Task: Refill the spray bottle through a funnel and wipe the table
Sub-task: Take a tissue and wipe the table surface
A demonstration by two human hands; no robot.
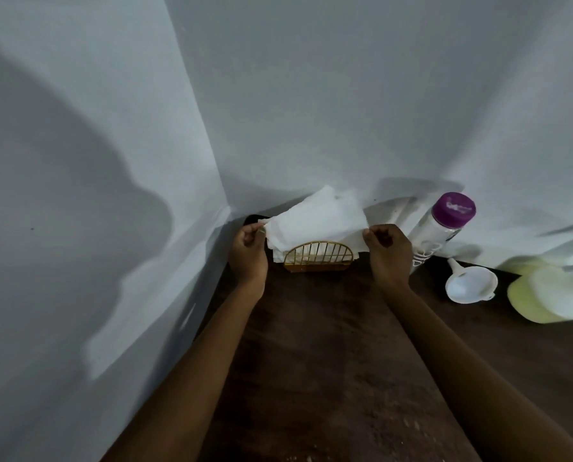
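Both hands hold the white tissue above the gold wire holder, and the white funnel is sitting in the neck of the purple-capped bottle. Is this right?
Not quite. The head view shows the left hand and right hand pinching the white tissue above the gold wire holder, but the white funnel lies on the table beside the purple-capped bottle, whose cap is on.
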